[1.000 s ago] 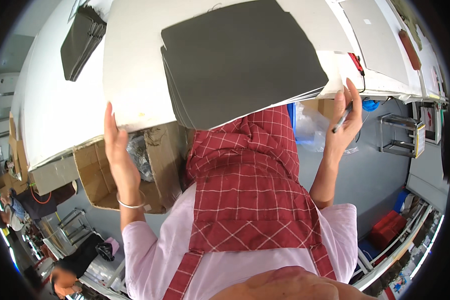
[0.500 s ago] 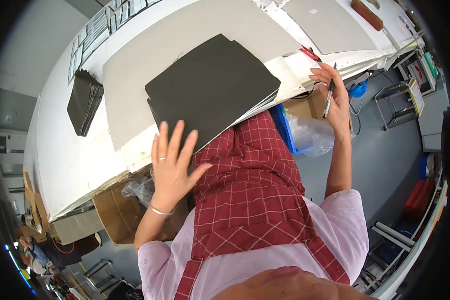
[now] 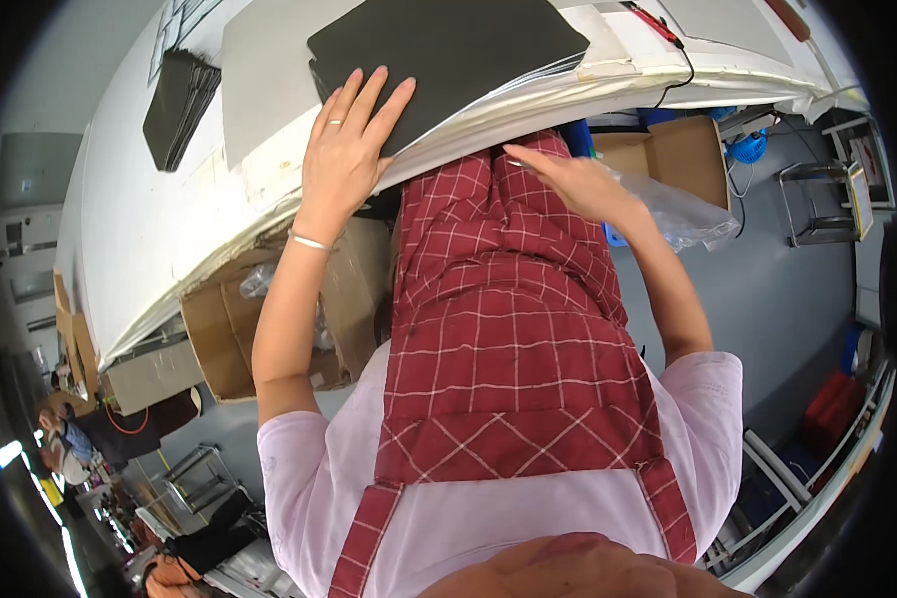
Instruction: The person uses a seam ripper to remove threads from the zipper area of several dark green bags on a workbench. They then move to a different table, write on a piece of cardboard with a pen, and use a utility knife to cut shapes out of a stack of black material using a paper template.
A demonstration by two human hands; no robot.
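Observation:
A stack of black sheets [image 3: 458, 50] with pale edges lies at the near edge of the table. My left hand [image 3: 349, 135] rests on its near left corner, fingers spread and flat, palm over the table edge. Over my lap, in front of the table edge, my right hand [image 3: 578, 184] points inward with its fingers close together. A small dark and silvery bit shows at its fingertips, seemingly the pen, mostly hidden by the hand. To the left stands a fanned bundle of black pieces [image 3: 179, 110].
Grey board [image 3: 269, 90] lies under the stack. A red-handled tool [image 3: 653, 25] with a black cord sits to the right. Below the table are a cardboard box [image 3: 229, 329], another carton [image 3: 688, 159] and clear plastic film [image 3: 673, 214]. A metal-framed stool [image 3: 827, 199] stands at right.
My right hand has swung inward and down from the right to my lap, with the pen now mostly out of sight. My left hand has settled onto the black stack. The view has shifted toward my body.

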